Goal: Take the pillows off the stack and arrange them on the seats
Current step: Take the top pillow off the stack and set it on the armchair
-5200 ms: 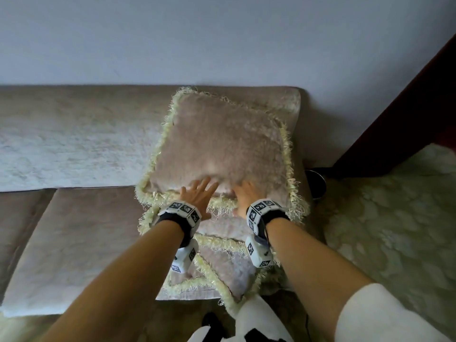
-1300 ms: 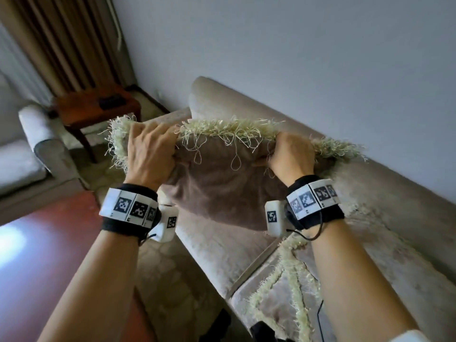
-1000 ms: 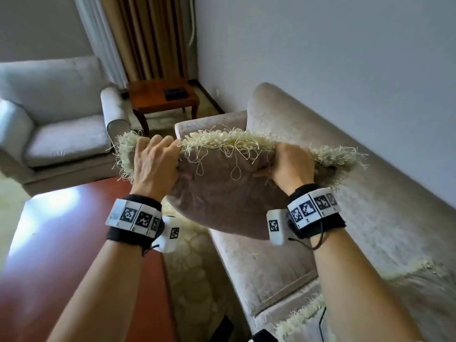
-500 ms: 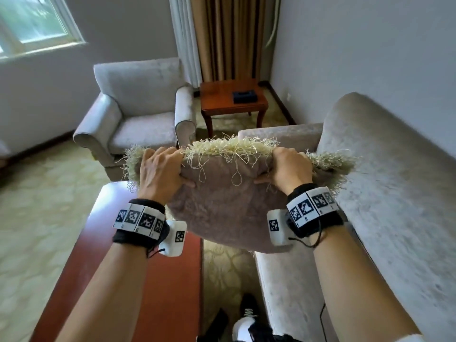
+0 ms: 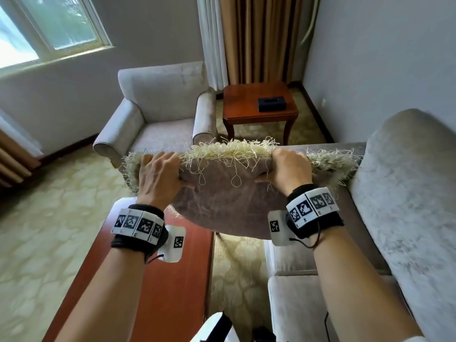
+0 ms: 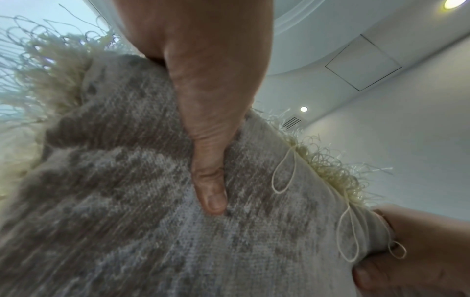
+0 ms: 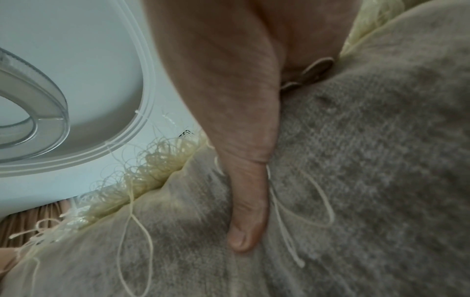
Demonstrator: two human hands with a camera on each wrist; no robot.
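I hold a taupe pillow (image 5: 229, 206) with a cream fringe in the air, its top edge up, between the coffee table and the sofa. My left hand (image 5: 158, 176) grips the top edge near the left corner and my right hand (image 5: 287, 170) grips it further right. In the left wrist view my left hand's thumb presses into the pillow (image 6: 127, 201) fabric. The right wrist view shows my right thumb dug into the pillow (image 7: 368, 160) the same way. A grey armchair (image 5: 158, 119) stands ahead with a bare seat. The stack is out of view.
A long grey sofa (image 5: 407, 206) runs along the right wall. A red-brown coffee table (image 5: 160, 292) lies below my left arm. A wooden side table (image 5: 259, 104) with a dark box (image 5: 271, 104) stands in the corner by the curtains (image 5: 259, 38). Patterned carpet covers the floor.
The view has swung left from the sofa's stack toward the armchair and window. Both hands lifted the top pillow off the stack and keep the same grip on its top edge.
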